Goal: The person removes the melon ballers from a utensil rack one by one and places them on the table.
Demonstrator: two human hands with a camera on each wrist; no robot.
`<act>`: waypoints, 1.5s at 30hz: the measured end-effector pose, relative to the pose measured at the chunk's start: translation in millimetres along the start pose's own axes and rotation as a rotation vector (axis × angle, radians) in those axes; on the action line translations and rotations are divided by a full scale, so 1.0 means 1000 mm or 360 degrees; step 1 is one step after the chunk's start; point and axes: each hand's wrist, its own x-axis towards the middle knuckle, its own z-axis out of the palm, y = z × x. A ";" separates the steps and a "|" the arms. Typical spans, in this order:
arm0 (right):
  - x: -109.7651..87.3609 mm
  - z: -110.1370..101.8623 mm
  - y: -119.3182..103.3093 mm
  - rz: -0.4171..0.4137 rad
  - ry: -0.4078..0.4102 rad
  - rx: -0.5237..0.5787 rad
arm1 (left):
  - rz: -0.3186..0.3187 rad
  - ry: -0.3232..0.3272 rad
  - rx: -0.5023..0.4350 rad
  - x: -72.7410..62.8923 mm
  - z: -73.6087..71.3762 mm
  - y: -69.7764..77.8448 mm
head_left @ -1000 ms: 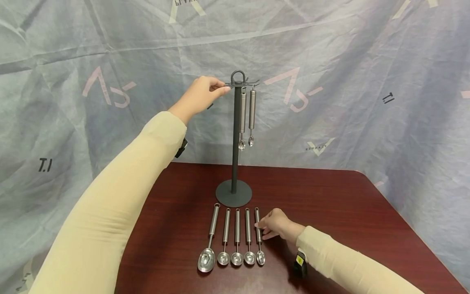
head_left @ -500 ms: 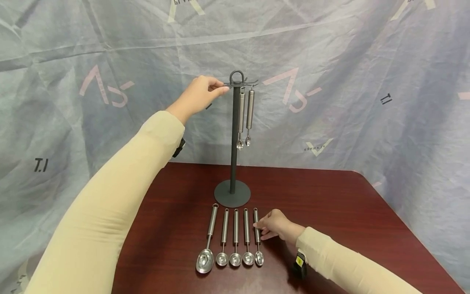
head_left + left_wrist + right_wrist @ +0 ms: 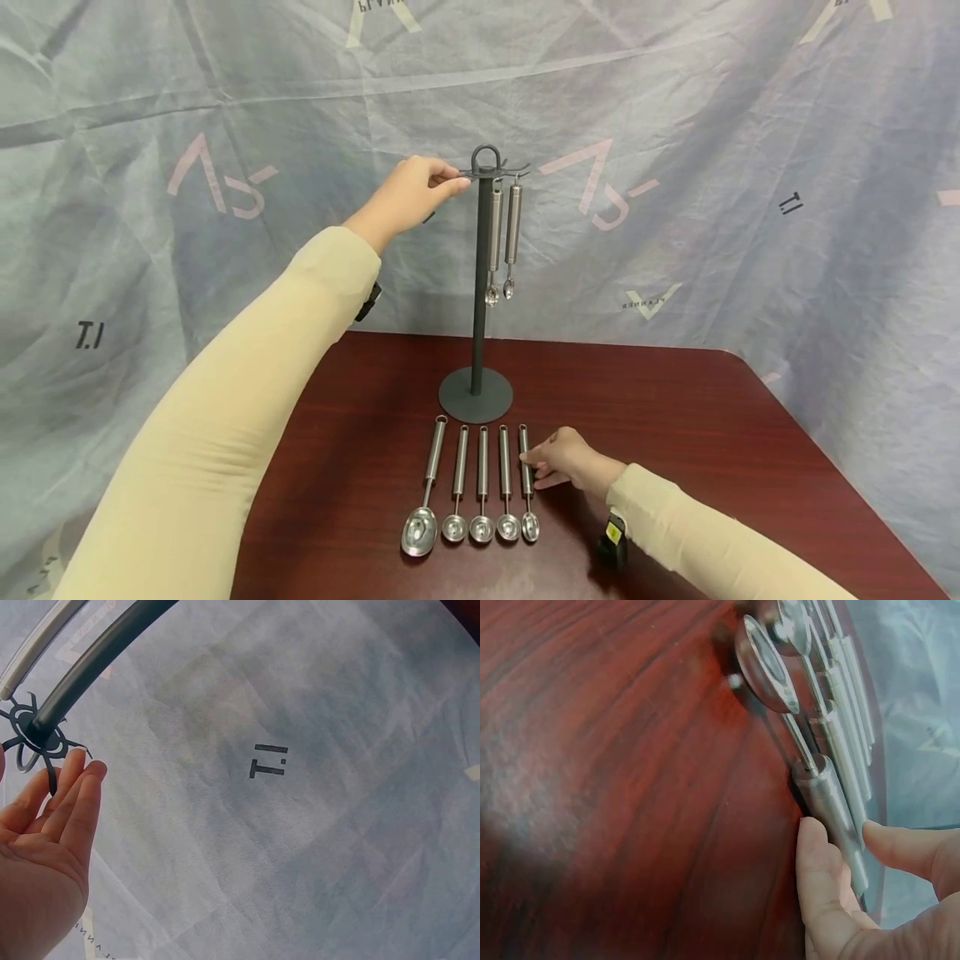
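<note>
My left hand (image 3: pixel 414 193) pinches a hook at the top of a dark grey utensil stand (image 3: pixel 480 317). In the left wrist view, the fingers of that left hand (image 3: pixel 52 855) are at the hook ring (image 3: pixel 39 735); the thumb is mostly cut off. Two steel scoops, a nearer one (image 3: pixel 495 233) and one to its right (image 3: pixel 513 221), hang from the hooks. Down on the table, my right hand (image 3: pixel 566 458) grips the handle of the rightmost small oval scoop (image 3: pixel 530 527). In the right wrist view, thumb and fingers lie on either side of this scoop's handle (image 3: pixel 829 799).
Left of the gripped scoop, three round scoops (image 3: pixel 482 529) and a large oval scoop (image 3: pixel 418 532) lie in a row on the red-brown table (image 3: pixel 637 392). The stand's round base (image 3: pixel 495 404) is just behind them. A grey cloth backdrop (image 3: pixel 712 208) hangs behind the table.
The scoop hanging on the right has swung slightly, its bowl now a little further left than a second ago. Both hands keep their places.
</note>
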 end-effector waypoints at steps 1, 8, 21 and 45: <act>0.001 -0.001 0.000 0.0009 0.0001 0.0013 | -0.0003 -0.0001 -0.0002 0.000 0.000 0.000; 0.005 -0.019 -0.015 0.0030 0.0036 0.0103 | -0.0002 -0.0007 -0.0010 0.001 0.000 0.001; 0.003 -0.049 -0.074 -0.0184 -0.0130 0.0328 | -0.0006 0.0009 -0.0055 -0.001 0.000 0.000; -0.008 -0.058 -0.122 -0.0529 0.0037 0.0623 | 0.0023 0.0043 -0.0068 0.000 0.002 -0.002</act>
